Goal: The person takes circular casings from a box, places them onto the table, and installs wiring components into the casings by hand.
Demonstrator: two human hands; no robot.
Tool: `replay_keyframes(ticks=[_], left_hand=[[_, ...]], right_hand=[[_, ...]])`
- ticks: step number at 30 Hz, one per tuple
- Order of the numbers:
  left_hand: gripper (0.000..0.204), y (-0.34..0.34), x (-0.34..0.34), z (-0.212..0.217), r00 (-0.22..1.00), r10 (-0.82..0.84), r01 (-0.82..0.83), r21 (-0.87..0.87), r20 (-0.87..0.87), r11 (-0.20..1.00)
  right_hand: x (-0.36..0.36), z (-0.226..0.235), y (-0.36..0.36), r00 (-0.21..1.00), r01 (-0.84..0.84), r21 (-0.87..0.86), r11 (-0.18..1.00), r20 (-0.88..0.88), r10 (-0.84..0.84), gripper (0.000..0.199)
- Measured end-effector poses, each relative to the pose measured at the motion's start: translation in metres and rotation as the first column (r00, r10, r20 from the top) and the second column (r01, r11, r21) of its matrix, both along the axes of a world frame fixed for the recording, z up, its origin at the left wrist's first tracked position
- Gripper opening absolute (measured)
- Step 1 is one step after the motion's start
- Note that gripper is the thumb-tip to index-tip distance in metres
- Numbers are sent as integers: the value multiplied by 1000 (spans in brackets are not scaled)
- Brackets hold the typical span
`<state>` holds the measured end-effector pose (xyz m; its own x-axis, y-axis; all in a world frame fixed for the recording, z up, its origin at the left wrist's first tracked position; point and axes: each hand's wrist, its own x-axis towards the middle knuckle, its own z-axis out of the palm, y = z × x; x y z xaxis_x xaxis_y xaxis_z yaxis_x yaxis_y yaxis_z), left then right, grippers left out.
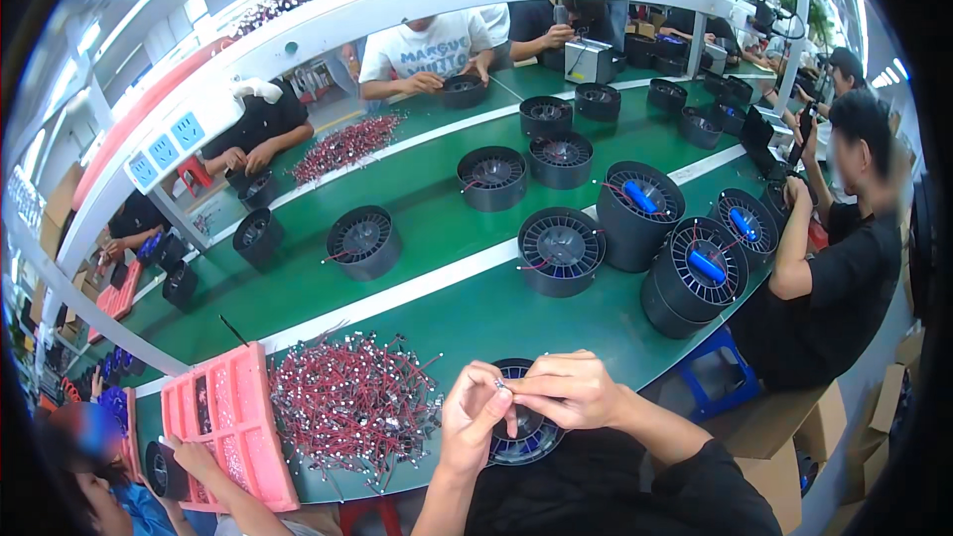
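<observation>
My left hand (475, 419) and my right hand (571, 392) meet fingertip to fingertip near the front edge of the green table. Between both pinches is a tiny pale part (501, 386), mostly covered by the fingers; its kind is too small to tell. Right under the hands sits a round black fan housing (526, 449) with a slatted ring, partly hidden by them. To the left of my left hand spreads a heap of short red and black wires with small white ends (352, 402).
A pink divided tray (260, 407) borders the wire heap, and a co-worker's hand (194, 459) reaches over it. Stacked black housings with blue cylinders (707, 268) stand to the right, beside a seated person (834, 228). More housings (364, 241) line the green belt (427, 238) beyond.
</observation>
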<state>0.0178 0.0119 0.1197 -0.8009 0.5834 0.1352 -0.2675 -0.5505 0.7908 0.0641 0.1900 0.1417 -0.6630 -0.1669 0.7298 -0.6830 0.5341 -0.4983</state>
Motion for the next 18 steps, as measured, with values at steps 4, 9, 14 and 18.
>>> replay_keyframes(ticks=[4, 9, 14, 18], left_hand=[[11, -1, 2, 11, 998, 27, -25, -31, 50, 999], [11, -11, 3, 13, 998, -5, 2, -55, -57, 998], [4, -13, 4, 6, 1000, 16, -16, 25, 15, 1000], [8, -16, 1, 10, 978, 105, -131, -138, -180, 982]], right_hand=[[3, 0, -3, 1000, 20, -52, 998, 12, -19, 24], [10, 6, -4, 998, -32, -98, 995, 59, 37, 22], [6, 0, -10, 998, -31, -136, 990, 54, 39, 18], [10, 0, -10, 993, 35, -191, 981, 114, -14, 15]])
